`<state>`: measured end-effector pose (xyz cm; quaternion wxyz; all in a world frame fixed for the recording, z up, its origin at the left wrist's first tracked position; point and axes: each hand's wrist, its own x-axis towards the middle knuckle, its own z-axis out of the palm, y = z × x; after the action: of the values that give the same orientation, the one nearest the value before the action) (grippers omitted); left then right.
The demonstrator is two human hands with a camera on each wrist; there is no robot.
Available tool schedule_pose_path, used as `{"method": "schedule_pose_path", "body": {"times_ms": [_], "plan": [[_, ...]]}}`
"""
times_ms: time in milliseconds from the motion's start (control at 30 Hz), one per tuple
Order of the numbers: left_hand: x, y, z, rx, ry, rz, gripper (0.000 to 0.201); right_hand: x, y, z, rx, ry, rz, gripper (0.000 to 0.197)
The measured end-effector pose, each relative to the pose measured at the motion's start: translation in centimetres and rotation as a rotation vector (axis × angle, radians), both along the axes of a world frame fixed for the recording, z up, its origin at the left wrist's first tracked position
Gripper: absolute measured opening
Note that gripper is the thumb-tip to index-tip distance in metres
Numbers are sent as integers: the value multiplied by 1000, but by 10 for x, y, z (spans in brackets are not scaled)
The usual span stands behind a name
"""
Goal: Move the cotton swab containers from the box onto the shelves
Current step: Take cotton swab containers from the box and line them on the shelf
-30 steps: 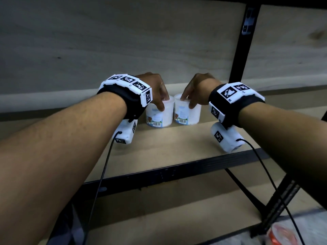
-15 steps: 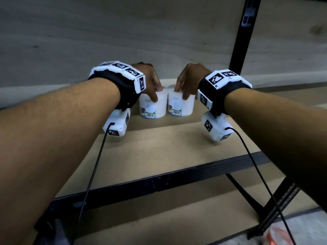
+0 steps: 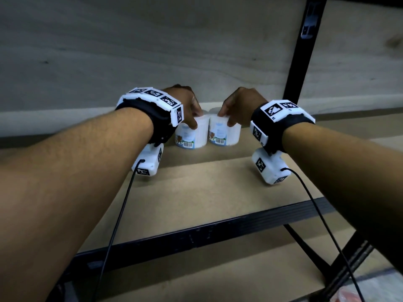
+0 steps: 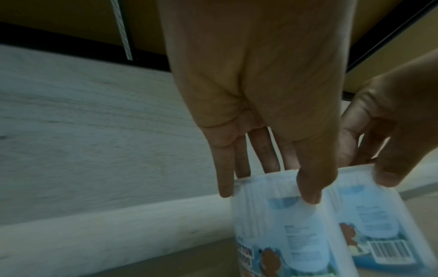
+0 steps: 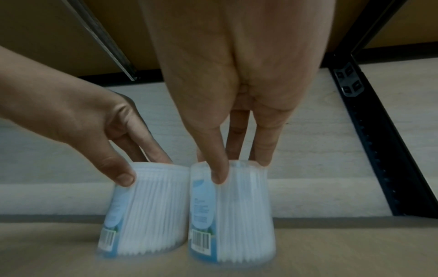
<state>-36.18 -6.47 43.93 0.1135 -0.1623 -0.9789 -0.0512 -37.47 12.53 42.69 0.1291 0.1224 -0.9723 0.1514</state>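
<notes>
Two clear cotton swab containers with blue labels stand side by side near the back of the brown shelf [image 3: 207, 182]. My left hand [image 3: 196, 120] pinches the top rim of the left container [image 3: 192, 137], thumb in front and fingers behind. In the same way my right hand [image 3: 226, 118] pinches the top of the right container [image 3: 225, 134]. The left wrist view shows the left container [image 4: 272, 224] under my thumb. The right wrist view shows the right container [image 5: 237, 215] and the left container [image 5: 147, 209], both blurred and leaning slightly. The box is not in view.
A pale wood-grain wall [image 3: 130, 51] closes the back of the shelf. A black upright post [image 3: 303, 51] stands to the right of the containers. The shelf's black front rail [image 3: 196, 236] runs below my wrists, above a lower shelf [image 3: 196, 275]. An orange object [image 3: 346, 295] shows at the bottom right.
Both hands have moved the two containers a little further back on the shelf, toward the wall. The grips on the container tops are the same.
</notes>
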Motion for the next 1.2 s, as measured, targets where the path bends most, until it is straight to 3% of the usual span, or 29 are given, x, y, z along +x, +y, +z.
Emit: {"method": "schedule_pose_path", "body": {"times_ms": [167, 267, 367, 433, 633, 867, 1200], "plan": [[5, -3, -6, 37, 24, -4, 46, -2, -3, -12, -10, 88, -21, 33], [13, -4, -12, 1, -13, 7, 61, 7, -3, -8, 1, 36, -26, 29], [24, -7, -18, -20, -87, 12, 85, 24, 1, 1, 83, -61, -4, 44], [36, -10, -14, -14, -94, 20, 90, 35, 1, 4, 112, -80, -10, 54], [81, -10, 5, -45, -96, 50, 73, 74, 3, 4, 58, -63, 1, 52], [138, -5, 4, 29, -85, -42, 68, 125, 8, 5, 61, -23, 97, 49], [206, -16, -29, 155, 33, -109, 51, 190, 9, -12, -99, 15, 201, 36]]}}
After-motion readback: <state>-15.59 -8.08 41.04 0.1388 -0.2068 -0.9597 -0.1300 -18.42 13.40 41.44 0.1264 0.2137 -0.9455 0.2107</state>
